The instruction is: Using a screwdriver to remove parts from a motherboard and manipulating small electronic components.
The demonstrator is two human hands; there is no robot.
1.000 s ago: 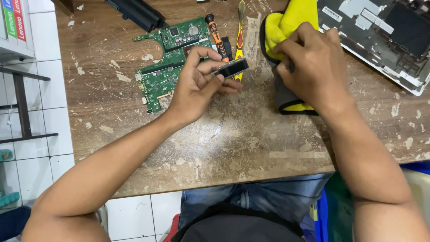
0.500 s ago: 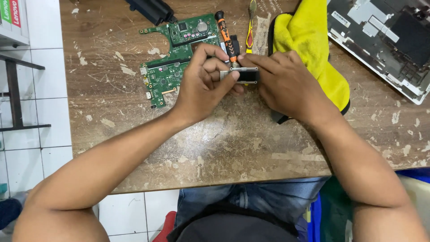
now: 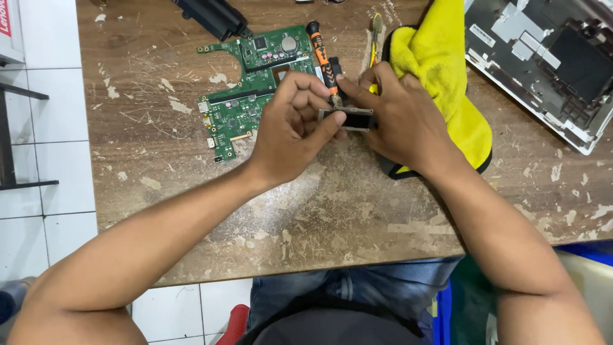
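Both hands meet over the worn wooden table [image 3: 191,160]: the left hand [image 3: 290,131] and right hand [image 3: 396,118] pinch a small dark rectangular part [image 3: 350,119] between them. Just beyond lie a green motherboard [image 3: 246,96], an orange-handled screwdriver [image 3: 321,54] and a yellow cloth [image 3: 447,76].

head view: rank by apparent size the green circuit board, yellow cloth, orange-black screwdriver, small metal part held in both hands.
1. yellow cloth, partly hidden by the right hand
2. green circuit board, close behind
3. orange-black screwdriver
4. small metal part, partly covered by the left hand

circuit board [image 3: 246,96]: green | cloth [image 3: 440,64]: yellow, black edging | screwdriver [image 3: 320,54]: orange-black | held part [image 3: 348,119]: seemingly silver-black
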